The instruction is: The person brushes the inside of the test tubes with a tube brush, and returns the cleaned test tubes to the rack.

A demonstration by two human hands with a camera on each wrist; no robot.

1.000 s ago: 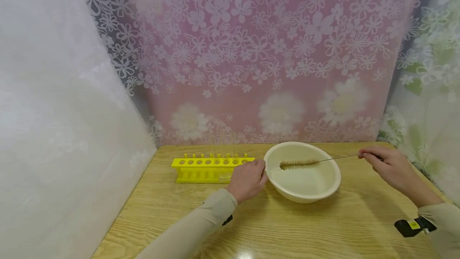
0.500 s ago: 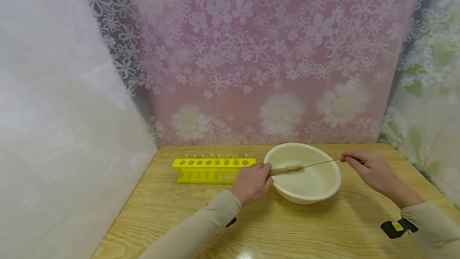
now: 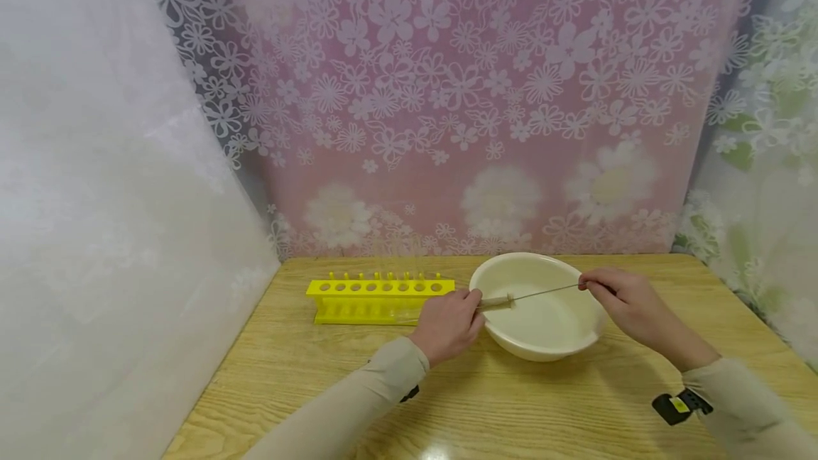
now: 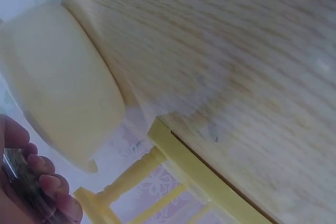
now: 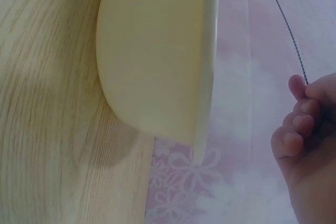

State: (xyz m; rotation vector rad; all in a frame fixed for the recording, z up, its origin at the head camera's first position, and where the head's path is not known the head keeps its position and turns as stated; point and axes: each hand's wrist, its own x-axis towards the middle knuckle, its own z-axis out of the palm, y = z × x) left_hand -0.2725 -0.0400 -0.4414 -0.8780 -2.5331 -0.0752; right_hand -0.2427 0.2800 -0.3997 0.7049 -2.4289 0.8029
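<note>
My left hand (image 3: 447, 325) grips a clear glass test tube (image 3: 493, 303), its open end toward the right over a cream basin (image 3: 543, 346). In the left wrist view the fingers curl round the tube (image 4: 23, 182). A test tube brush (image 3: 510, 299) has its bristles almost wholly inside the tube, with only a small tuft at the mouth. My right hand (image 3: 629, 304) pinches the brush's twisted wire handle (image 3: 549, 292) above the basin's right side. The right wrist view shows the thin wire (image 5: 291, 35) slightly bowed between thumb and finger.
A yellow test tube rack (image 3: 358, 289) stands left of the basin, partly behind my left hand. Several clear tubes (image 3: 396, 258) stand upright at its back. The wooden table (image 3: 498, 410) meets a flowered pink curtain (image 3: 409, 105) behind.
My right hand has moved left toward the left hand, sliding the brush from outside the tube into it. My left hand has shifted slightly right.
</note>
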